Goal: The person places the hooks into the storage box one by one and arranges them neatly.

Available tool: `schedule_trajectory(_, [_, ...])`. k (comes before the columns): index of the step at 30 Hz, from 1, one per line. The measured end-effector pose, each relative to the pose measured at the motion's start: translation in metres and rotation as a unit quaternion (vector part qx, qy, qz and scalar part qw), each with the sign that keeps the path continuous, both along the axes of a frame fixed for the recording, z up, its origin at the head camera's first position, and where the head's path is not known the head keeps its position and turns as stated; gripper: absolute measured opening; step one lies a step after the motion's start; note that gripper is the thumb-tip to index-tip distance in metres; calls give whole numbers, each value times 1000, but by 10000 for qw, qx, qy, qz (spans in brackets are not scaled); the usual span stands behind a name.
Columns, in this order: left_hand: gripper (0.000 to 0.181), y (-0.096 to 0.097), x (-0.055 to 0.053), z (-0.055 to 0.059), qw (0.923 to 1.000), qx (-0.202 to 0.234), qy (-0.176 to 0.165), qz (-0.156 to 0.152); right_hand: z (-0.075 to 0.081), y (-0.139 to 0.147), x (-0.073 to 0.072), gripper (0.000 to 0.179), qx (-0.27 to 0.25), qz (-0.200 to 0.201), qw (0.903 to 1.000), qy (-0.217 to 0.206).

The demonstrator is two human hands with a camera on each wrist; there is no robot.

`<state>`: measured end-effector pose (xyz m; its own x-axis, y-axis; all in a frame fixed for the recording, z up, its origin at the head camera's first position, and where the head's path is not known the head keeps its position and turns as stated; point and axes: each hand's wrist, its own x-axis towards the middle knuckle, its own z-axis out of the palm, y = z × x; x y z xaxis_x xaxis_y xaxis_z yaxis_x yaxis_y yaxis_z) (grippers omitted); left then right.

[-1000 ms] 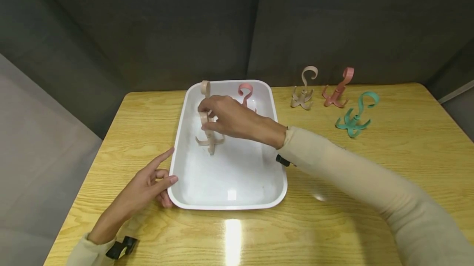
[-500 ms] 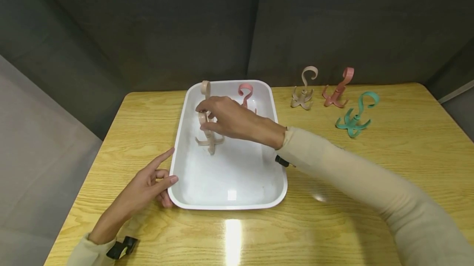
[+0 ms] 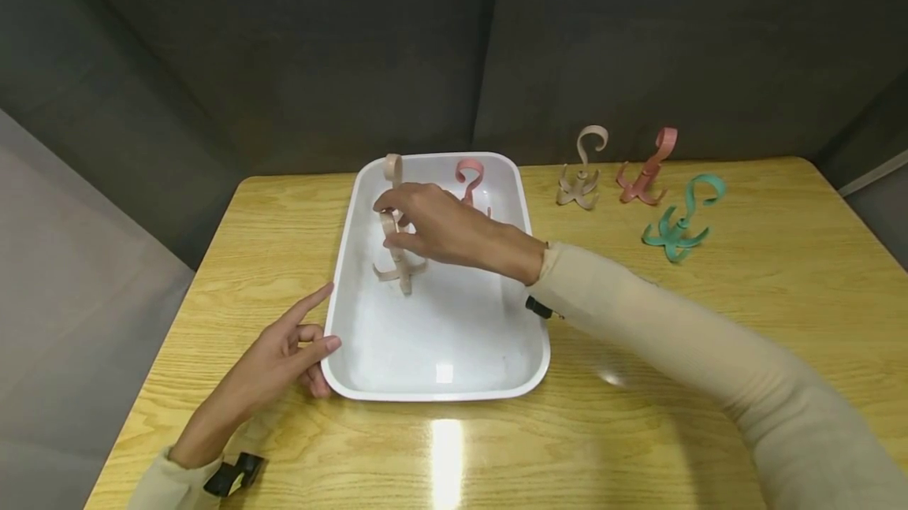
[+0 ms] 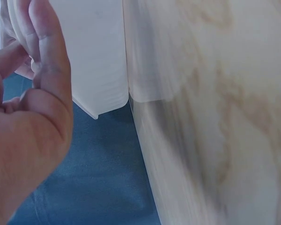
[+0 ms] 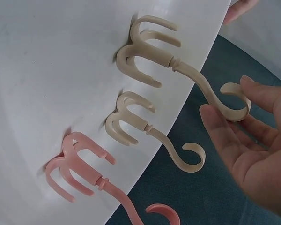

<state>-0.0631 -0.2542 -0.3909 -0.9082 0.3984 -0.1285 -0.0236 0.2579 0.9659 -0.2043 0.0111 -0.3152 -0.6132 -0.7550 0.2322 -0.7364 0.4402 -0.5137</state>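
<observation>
My right hand (image 3: 450,226) reaches into the white tray (image 3: 440,398), its thumb and fingers round the curled top of a beige claw hook (image 3: 400,272). In the right wrist view that beige claw hook (image 5: 152,52) stands on its several prongs on the tray floor. Behind it are a second beige claw hook (image 3: 393,171) and a pink claw hook (image 3: 470,175), the latter partly hidden by my right hand. My left hand (image 3: 273,360) holds the tray's near left side, thumb over the rim and lower fingers bent outside. The left wrist view shows the tray's outer wall (image 4: 96,51) beside the hand.
To the right of the tray on the wooden table (image 3: 638,431) stand another beige claw hook (image 3: 582,183), a pink one (image 3: 644,179) and a green one (image 3: 677,230). A dark curtain (image 3: 340,61) hangs just behind the table's back edge.
The beige claw hook in my right hand has turned slightly and its top has shifted a little left, along with my fingertips. The left hand and the tray stay in place.
</observation>
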Motion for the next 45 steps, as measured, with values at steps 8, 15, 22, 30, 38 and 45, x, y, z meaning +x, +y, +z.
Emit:
schedule_trajectory(8, [76,-1,-1,-2,10000,37,3,-33,-2,1,-1,41,49,-33,10000,71])
schedule_trajectory(15, [76,-2,-1,-3,9999,54,71,-57,-1,2,0,43,147,-96,9998,131])
schedule_trajectory(22, [76,-2,-1,-3,10000,24,67,-43,6,10,2,48,175,-281,9994,-63])
schedule_trajectory(30, [76,-1,0,-1,10000,14,54,-8,15,27,4,49,45,-478,9988,-57])
schedule_trajectory(38, [75,-1,0,0,10000,18,75,-37,17,46,8,45,-97,-581,9981,189])
schedule_trajectory(45, [75,-1,0,-1,10000,5,81,-37,18,68,16,43,-366,-715,9963,291])
